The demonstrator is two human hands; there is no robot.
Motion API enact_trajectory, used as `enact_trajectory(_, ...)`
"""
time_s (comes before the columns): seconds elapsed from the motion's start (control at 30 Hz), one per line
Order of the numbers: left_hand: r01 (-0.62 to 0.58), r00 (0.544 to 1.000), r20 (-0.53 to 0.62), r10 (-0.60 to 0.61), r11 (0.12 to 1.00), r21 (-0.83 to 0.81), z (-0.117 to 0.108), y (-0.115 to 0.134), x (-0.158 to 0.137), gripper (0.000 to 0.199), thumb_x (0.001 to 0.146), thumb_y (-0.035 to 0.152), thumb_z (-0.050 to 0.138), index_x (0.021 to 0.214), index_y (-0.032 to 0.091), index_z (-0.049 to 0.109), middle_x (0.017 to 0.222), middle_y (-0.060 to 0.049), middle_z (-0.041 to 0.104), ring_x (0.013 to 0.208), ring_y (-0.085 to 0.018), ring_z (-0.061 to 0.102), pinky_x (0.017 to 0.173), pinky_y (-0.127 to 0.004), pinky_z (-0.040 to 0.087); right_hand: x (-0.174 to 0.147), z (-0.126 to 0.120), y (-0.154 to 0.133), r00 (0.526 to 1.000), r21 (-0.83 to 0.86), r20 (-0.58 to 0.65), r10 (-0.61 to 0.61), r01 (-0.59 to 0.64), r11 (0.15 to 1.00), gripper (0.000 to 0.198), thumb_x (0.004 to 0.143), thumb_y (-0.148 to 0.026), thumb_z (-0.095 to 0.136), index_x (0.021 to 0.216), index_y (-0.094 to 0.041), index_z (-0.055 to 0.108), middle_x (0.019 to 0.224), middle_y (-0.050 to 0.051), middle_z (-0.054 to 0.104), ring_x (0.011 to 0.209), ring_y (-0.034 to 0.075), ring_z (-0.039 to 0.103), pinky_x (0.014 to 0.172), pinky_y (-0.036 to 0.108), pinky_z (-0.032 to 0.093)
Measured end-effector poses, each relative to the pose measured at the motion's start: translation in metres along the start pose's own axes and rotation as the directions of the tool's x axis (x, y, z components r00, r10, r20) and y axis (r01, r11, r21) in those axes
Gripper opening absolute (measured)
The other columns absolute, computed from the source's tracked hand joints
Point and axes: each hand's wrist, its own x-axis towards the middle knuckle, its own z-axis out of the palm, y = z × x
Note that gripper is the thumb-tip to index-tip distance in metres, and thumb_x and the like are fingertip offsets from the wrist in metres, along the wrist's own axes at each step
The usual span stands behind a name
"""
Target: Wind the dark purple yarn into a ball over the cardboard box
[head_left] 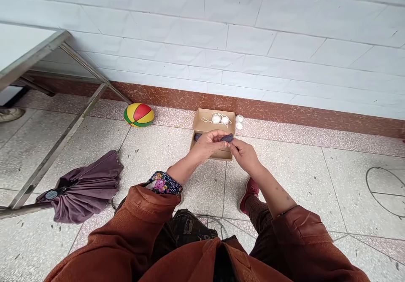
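Note:
A small ball of dark blue-grey yarn [227,138] is held above an open cardboard box [212,124]. My left hand [207,146] is closed around its left side, the thumb running along the lower edge. From the right, my right hand [244,153] pinches at the yarn ball's lower right edge; whether a loose strand lies between those fingertips is too small to tell. Two white yarn balls [220,118] with loose ends rest in the box's raised lid. Another dark yarn ball [198,137] sits at the left of the box, partly hidden by my left hand.
More white balls [239,122] lie on the floor right of the box, near the wall. A colourful ball [139,114] and a folded purple umbrella [90,189] are to the left, by a metal-framed table [68,134]. At far left a person's shoe [12,114] shows.

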Motion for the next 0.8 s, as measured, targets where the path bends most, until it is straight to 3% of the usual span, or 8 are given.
enact_trajectory(0.17, -0.048, 0.986, -0.149, 0.08, 0.977, 0.208, -0.01, -0.003, 0.004, 0.029, 0.074, 0.019, 0.08, 0.103, 0.017, 0.076, 0.105, -0.006, 0.078, 0.088, -0.015, 0.07, 0.088, -0.034, 0.055, 0.0, -0.001, -0.01, 0.988, 0.007, 0.061, -0.14, 0.139, 0.99, 0.021, 0.105, -0.033, 0.054, 0.103, -0.025, 0.074, 0.099, 0.006, 0.079, 0.091, 0.023, 0.073, 0.08, 0.034, 0.056)
enact_trajectory(0.3, -0.098, 0.981, -0.127, 0.143, 0.946, 0.309, -0.013, -0.005, 0.005, 0.026, 0.071, 0.017, 0.081, 0.096, 0.017, 0.074, 0.101, -0.005, 0.077, 0.089, -0.016, 0.07, 0.088, -0.033, 0.055, 0.003, -0.007, -0.021, 0.979, 0.108, 0.01, -0.204, 0.202, 0.973, 0.021, 0.104, -0.037, 0.058, 0.1, -0.025, 0.074, 0.096, 0.005, 0.078, 0.088, 0.021, 0.072, 0.082, 0.034, 0.057)
enact_trajectory(0.4, -0.11, 0.988, -0.07, 0.14, 0.938, 0.328, -0.013, -0.005, 0.001, 0.024, 0.07, 0.018, 0.081, 0.091, 0.018, 0.068, 0.087, -0.001, 0.072, 0.077, -0.012, 0.064, 0.077, -0.028, 0.05, 0.007, -0.013, -0.023, 0.988, 0.155, -0.1, -0.114, 0.129, 0.98, 0.022, 0.103, -0.04, 0.059, 0.096, -0.025, 0.074, 0.091, 0.005, 0.076, 0.085, 0.021, 0.07, 0.081, 0.034, 0.056)
enact_trajectory(0.53, -0.088, 0.993, 0.102, 0.065, 0.966, 0.243, -0.01, 0.0, -0.005, 0.026, 0.071, 0.023, 0.083, 0.089, 0.017, 0.065, 0.081, 0.001, 0.068, 0.072, -0.01, 0.059, 0.07, -0.026, 0.045, 0.012, -0.015, -0.017, 0.98, 0.21, -0.189, 0.066, -0.025, 0.977, 0.022, 0.098, -0.041, 0.062, 0.089, -0.024, 0.071, 0.08, 0.002, 0.07, 0.074, 0.019, 0.063, 0.074, 0.033, 0.051)
enact_trajectory(0.63, -0.049, 0.983, 0.181, 0.027, 0.992, 0.12, -0.006, 0.007, -0.007, 0.031, 0.072, 0.029, 0.085, 0.092, 0.017, 0.065, 0.084, 0.0, 0.069, 0.075, -0.011, 0.061, 0.074, -0.027, 0.046, 0.013, -0.011, -0.013, 0.973, 0.236, -0.175, 0.152, -0.108, 0.966, 0.023, 0.096, -0.041, 0.061, 0.086, -0.023, 0.069, 0.075, 0.0, 0.066, 0.069, 0.018, 0.059, 0.07, 0.031, 0.048)
enact_trajectory(0.8, -0.013, 0.992, 0.125, 0.011, 1.0, 0.015, -0.003, 0.012, -0.007, 0.032, 0.073, 0.029, 0.086, 0.094, 0.017, 0.064, 0.09, -0.001, 0.071, 0.08, -0.012, 0.064, 0.079, -0.028, 0.047, 0.009, -0.002, -0.01, 0.99, 0.236, -0.069, 0.126, -0.107, 0.966, 0.016, 0.091, -0.034, 0.059, 0.09, -0.023, 0.071, 0.085, 0.002, 0.073, 0.079, 0.02, 0.066, 0.076, 0.031, 0.051)
